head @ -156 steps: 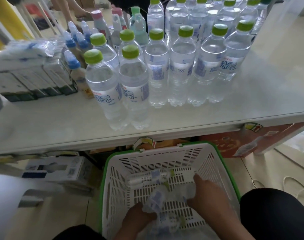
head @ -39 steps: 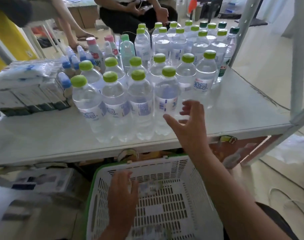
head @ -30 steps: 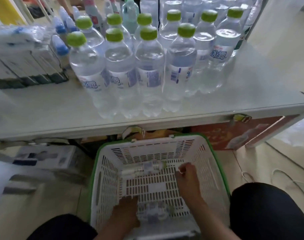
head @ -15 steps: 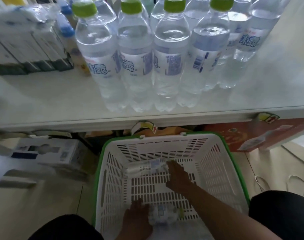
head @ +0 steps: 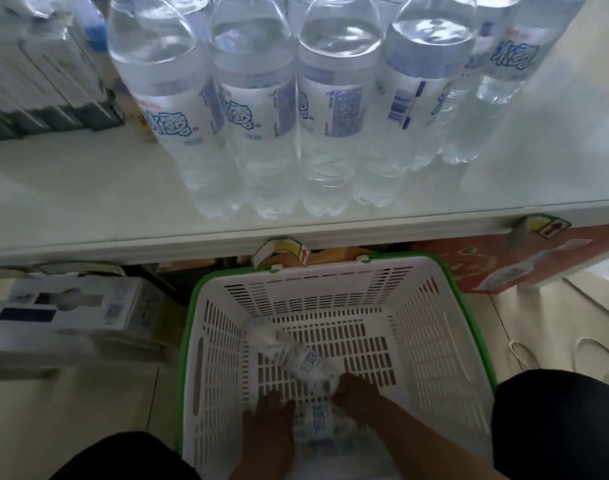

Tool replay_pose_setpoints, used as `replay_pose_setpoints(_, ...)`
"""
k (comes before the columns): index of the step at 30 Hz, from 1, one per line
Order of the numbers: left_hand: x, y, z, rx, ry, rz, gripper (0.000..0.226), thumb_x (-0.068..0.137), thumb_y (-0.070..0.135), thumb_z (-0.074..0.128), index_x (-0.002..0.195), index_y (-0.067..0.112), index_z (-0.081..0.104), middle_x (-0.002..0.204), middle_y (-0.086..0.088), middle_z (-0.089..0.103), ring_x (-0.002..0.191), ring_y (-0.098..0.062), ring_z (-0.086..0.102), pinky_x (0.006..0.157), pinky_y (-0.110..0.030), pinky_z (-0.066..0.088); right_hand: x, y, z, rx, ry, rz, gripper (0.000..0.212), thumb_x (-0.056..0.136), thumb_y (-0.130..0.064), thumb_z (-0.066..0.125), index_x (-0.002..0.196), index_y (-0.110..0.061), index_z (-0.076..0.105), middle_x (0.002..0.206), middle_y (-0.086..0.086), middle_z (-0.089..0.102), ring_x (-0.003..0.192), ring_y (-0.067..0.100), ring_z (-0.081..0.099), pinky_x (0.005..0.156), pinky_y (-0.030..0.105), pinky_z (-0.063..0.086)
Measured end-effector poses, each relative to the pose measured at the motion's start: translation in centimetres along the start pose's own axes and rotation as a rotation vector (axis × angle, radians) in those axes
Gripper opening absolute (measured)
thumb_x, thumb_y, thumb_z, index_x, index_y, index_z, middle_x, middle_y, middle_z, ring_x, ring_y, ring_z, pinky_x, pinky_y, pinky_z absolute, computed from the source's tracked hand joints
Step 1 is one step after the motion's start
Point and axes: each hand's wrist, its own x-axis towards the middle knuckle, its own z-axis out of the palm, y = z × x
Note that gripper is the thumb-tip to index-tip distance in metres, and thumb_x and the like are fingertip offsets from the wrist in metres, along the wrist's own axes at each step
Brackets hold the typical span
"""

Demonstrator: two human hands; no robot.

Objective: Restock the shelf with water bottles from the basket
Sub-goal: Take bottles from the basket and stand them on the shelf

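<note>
A white basket with a green rim (head: 445,327) stands on the floor below the shelf. Two clear water bottles lie inside it. One bottle (head: 289,355) slants across the basket floor, and my right hand (head: 356,393) grips its near end. The second bottle (head: 322,422) lies close to me, and my left hand (head: 270,415) grips its left end. On the white shelf (head: 71,195) above, several upright water bottles (head: 258,109) stand in tight rows near the front edge.
Stacked dark-edged cartons (head: 43,88) sit at the shelf's left. A white box (head: 71,303) lies on the floor left of the basket and a red carton (head: 525,258) at the right under the shelf. My dark-clad knees flank the basket.
My right hand has pulled the far bottle toward me, turning it slantwise. My left hand stays on the near bottle. The view has dropped closer to the shelf.
</note>
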Motion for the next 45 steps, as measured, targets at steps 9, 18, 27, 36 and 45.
replay_pose_setpoints(9, 0.9, 0.0, 0.0, 0.132, 0.001, 0.067, 0.058, 0.094, 0.024, 0.038, 0.150, 0.022, 0.023, 0.159, -0.012, 0.008, 0.146, -0.033, 0.009, 0.115, -0.050, 0.016, -10.4, 2.3, -13.2, 0.193, -0.131, -0.099, 0.048, 0.088, -0.036, 0.057, 0.119, 0.000, 0.053, 0.085, 0.013, 0.070, 0.064, 0.020, 0.066, 0.050, 0.022, 0.049)
replay_pose_setpoints(18, 1.9, -0.2, 0.1, 0.120, -0.044, 0.168, 0.064, 0.097, 0.017, 0.035, 0.153, 0.013, 0.005, 0.159, -0.009, 0.014, 0.144, -0.025, 0.020, 0.118, -0.039, 0.014, -12.8, 2.2, -10.6, 0.180, 0.427, -0.174, 0.040, 0.088, -0.049, 0.046, 0.106, -0.015, 0.056, 0.102, 0.005, 0.063, 0.097, 0.025, 0.061, 0.074, 0.030, 0.044)
replay_pose_setpoints(27, 1.6, -0.5, -0.7, -0.316, 0.013, 0.173, 0.060, 0.091, 0.027, 0.052, 0.147, 0.030, 0.029, 0.154, 0.006, 0.030, 0.140, -0.014, 0.031, 0.115, -0.025, 0.021, -7.7, 3.7, -8.5, 0.923, 0.440, -0.578, 0.033, 0.092, -0.021, 0.059, 0.119, -0.029, 0.042, 0.109, -0.003, 0.056, 0.110, 0.026, 0.057, 0.075, 0.023, 0.044)
replay_pose_setpoints(36, -0.6, 0.0, -3.8, -1.104, 0.004, 0.146, 0.059, 0.056, 0.013, 0.072, 0.104, 0.036, 0.047, 0.112, 0.003, 0.058, 0.090, -0.002, 0.056, 0.062, -0.017, 0.050, -7.0, 4.5, -9.4, 0.842, 0.457, -0.532, 0.045, 0.071, -0.016, 0.077, 0.104, -0.024, 0.048, 0.092, -0.006, 0.058, 0.084, 0.016, 0.057, 0.067, 0.026, 0.043)
replay_pose_setpoints(45, -2.9, 1.4, -5.5, -1.494, 0.152, 0.067, 0.089, 0.057, 0.001, 0.081, 0.128, 0.025, 0.033, 0.131, -0.004, 0.045, 0.111, -0.024, 0.051, 0.089, -0.044, 0.053, -6.9, 5.6, -8.7, 0.972, 0.478, -0.465, 0.064, 0.067, -0.009, 0.082, 0.119, -0.017, 0.047, 0.098, -0.004, 0.058, 0.101, 0.025, 0.060, 0.074, 0.026, 0.042)
